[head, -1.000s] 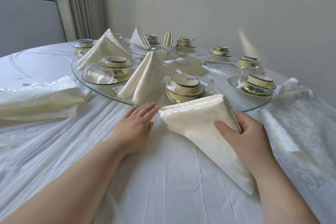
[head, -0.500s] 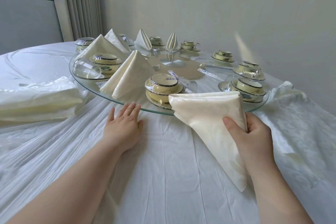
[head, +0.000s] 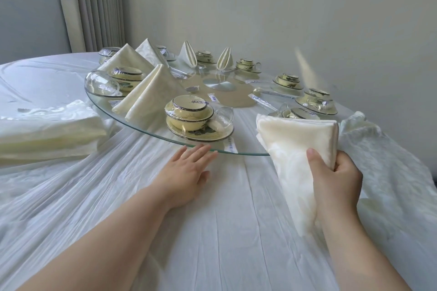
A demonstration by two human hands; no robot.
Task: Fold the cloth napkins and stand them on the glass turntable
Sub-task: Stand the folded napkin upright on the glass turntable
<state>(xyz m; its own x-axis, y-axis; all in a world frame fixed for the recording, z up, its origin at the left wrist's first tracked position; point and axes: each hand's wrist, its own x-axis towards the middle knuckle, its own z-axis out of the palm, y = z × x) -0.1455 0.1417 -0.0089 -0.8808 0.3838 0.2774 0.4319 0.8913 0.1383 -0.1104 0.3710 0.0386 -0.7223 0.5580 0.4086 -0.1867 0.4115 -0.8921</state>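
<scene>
Two arms reach forward. The left hand (head: 186,170) lies flat, fingers straight, tips at the glass turntable (head: 151,125) rim, six o'clock. The right hand (head: 335,179) clasps a folded napkin (head: 290,139) at four o'clock.

Round table, wrinkled white tablecloth (head: 212,231) over it. On cloth: glass turntable (head: 241,120) toward far side, stack of folded cloths (head: 47,132) left, rumpled white cloth (head: 369,139) right. My left hand (head: 186,172) flat on tablecloth, fingertips at turntable rim.
</scene>
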